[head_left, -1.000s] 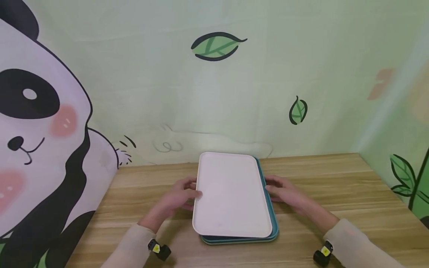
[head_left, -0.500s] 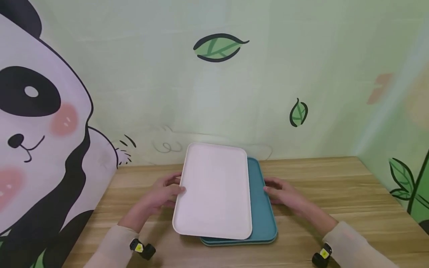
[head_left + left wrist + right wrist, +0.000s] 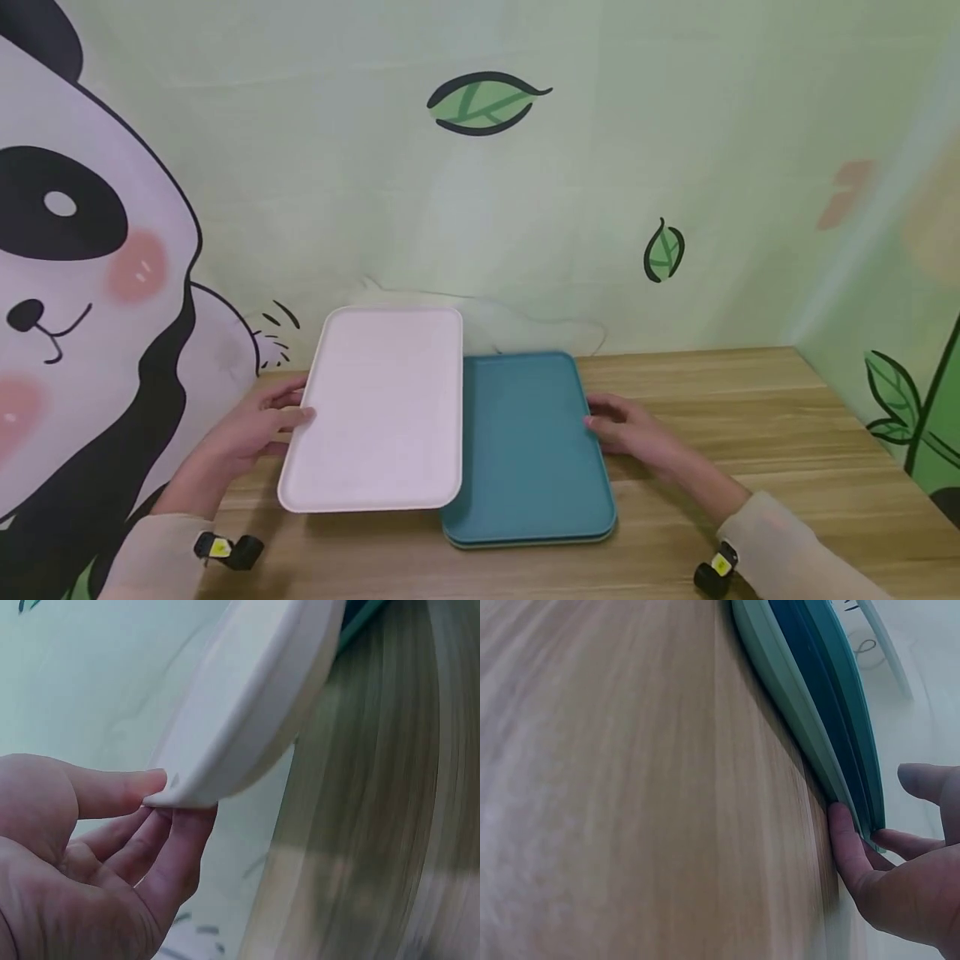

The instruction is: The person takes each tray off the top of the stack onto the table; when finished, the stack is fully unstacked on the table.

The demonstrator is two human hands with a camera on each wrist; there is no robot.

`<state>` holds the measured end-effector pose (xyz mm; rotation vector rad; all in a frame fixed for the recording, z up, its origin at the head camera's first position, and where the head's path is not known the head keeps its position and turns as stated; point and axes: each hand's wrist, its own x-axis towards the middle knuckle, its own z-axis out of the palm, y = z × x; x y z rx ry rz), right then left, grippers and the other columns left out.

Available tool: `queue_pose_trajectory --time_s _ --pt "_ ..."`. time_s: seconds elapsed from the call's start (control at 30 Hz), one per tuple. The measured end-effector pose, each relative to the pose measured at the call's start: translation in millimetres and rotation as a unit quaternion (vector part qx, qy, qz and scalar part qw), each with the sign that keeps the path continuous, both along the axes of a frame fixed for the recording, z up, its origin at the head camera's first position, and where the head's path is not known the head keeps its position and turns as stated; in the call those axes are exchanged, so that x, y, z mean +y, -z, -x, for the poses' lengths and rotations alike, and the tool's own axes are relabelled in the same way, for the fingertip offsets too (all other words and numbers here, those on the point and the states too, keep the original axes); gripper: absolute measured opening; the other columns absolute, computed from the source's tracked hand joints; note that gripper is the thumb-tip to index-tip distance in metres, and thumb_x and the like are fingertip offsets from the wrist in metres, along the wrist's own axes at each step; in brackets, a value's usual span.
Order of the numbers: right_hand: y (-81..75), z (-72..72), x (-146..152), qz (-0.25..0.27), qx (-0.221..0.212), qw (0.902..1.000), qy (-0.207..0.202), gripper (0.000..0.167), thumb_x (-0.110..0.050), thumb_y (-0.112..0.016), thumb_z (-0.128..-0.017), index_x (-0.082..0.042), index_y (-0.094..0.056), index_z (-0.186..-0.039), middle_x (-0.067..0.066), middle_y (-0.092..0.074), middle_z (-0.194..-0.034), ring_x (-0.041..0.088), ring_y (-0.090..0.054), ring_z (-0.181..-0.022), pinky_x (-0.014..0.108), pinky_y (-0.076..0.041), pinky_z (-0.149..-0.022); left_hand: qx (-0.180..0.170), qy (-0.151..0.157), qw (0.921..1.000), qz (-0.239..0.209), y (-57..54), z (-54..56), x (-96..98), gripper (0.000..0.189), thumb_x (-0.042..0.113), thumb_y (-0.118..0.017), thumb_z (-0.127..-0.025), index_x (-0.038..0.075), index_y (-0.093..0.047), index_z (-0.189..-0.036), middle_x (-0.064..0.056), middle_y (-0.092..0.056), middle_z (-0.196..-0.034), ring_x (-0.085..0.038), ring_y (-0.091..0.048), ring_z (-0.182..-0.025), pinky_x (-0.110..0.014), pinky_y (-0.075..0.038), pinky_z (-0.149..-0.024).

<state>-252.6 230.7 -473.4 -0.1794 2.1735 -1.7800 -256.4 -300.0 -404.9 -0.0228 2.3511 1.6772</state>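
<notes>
White rectangular tray held aloft

Its left edge is pinched by the left hand above the wood-grain table. The right edge of the teal-topped tray stack is touched by the right hand, thumb and fingers spread apart.

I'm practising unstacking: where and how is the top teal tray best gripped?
Likely pinch the long right rim, coming from the right: the teal tray lies flat, its raised edge there faces the right hand, while the white tray hides part of the left edge.
</notes>
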Motion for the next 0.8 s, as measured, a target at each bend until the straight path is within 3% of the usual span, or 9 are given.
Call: queue_pose_trajectory --time_s 0.23,0.5,0.6,0.8 --pt "3.0 0.4 0 0.005 -0.002 1.0000 0.004 0.061 -0.028 -0.065 -0.090 -0.004 -0.039 -0.140 0.018 -0.044 -0.137 0.029 -0.051 -0.116 0.039 -0.049 -0.088 -0.041 -0.017 0.9988 0.020 10.5 -1.8 -35.2 0.070 0.023 -0.062 -0.092 0.012 -0.024 -0.150 -0.021 -0.039 -0.136 -0.027 -0.060 -0.097 -0.046 -0.053 -0.076" --pt "2.7 -0.1 -1 0.003 -0.003 1.0000 0.005 0.062 -0.029 -0.065 -0.090 -0.004 -0.039 -0.141 0.018 -0.045 -0.135 0.029 -0.052 -0.115 0.038 -0.050 -0.087 -0.082 -0.015 0.9963 -0.024 41.1 -1.8 -60.8 0.079 0.023 -0.065 -0.090 0.002 -0.016 -0.149 -0.022 -0.041 -0.135 -0.024 -0.062 -0.095 -0.046 -0.052 -0.080" --pt "3.4 -0.2 -1 0.002 -0.002 1.0000 0.002 0.062 -0.029 -0.065 -0.090 -0.005 -0.040 -0.140 0.018 -0.045 -0.135 0.028 -0.052 -0.115 0.038 -0.050 -0.088 -0.087 -0.004 0.9953 -0.041 50.4 -3.1 -66.5 0.079 0.021 -0.064 -0.090 -0.002 -0.015 -0.148 -0.021 -0.043 -0.133 -0.024 -0.063 -0.095 -0.048 -0.051 -0.080" --pt "4.7 1.2 0 0.006 0.000 1.0000 0.006 0.061 -0.029 -0.065 -0.089 -0.005 -0.040 -0.140 0.018 -0.046 -0.134 0.028 -0.053 -0.114 0.038 -0.050 -0.087 -0.095 -0.027 0.9942 -0.042 60.3 -6.4 -66.1 0.077 0.020 -0.064 -0.090 0.000 -0.017 -0.148 -0.027 -0.034 -0.139 -0.024 -0.063 -0.094 -0.047 -0.051 -0.079"
